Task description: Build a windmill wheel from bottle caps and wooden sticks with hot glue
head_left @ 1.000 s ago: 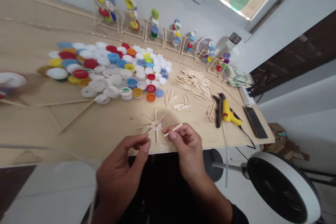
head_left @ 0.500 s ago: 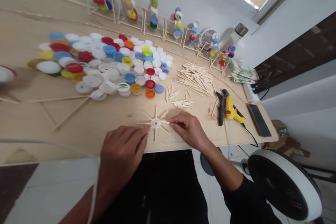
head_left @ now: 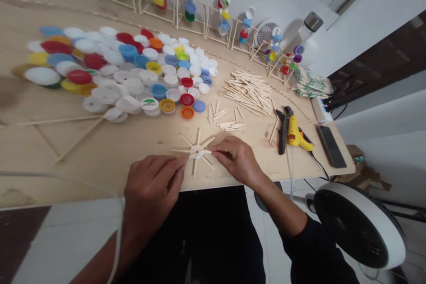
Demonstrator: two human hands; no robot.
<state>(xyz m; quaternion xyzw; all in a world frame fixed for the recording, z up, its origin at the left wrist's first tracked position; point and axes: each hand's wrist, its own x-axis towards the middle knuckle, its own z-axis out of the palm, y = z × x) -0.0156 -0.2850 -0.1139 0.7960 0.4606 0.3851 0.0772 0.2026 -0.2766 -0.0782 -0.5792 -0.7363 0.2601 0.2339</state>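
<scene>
A star-shaped wheel of short wooden sticks around a small pale round hub [head_left: 196, 151] lies on the table in front of me. My left hand [head_left: 155, 182] is closed at its lower left side, thumb and fingers pinched at the wheel's edge; the spoke there is hidden by the fingertips. From the other side, my right hand [head_left: 234, 157] pinches the outer end of a wooden stick [head_left: 205, 151] that points at the hub. Whether this stick is fixed to the hub I cannot tell. Beyond the wheel lie several short cut sticks [head_left: 229, 125].
Many coloured bottle caps [head_left: 133, 77] spread over the left. A pile of sticks [head_left: 249, 91], a yellow glue gun [head_left: 296, 133] and a phone [head_left: 332, 146] lie to the right. Stick frames with caps [head_left: 189, 6] line the wall. A fan [head_left: 359, 226] stands beside the table.
The view has shifted a little. My right hand has brought the stick slightly closer to the hub. My left hand stays at the wheel's lower left.
</scene>
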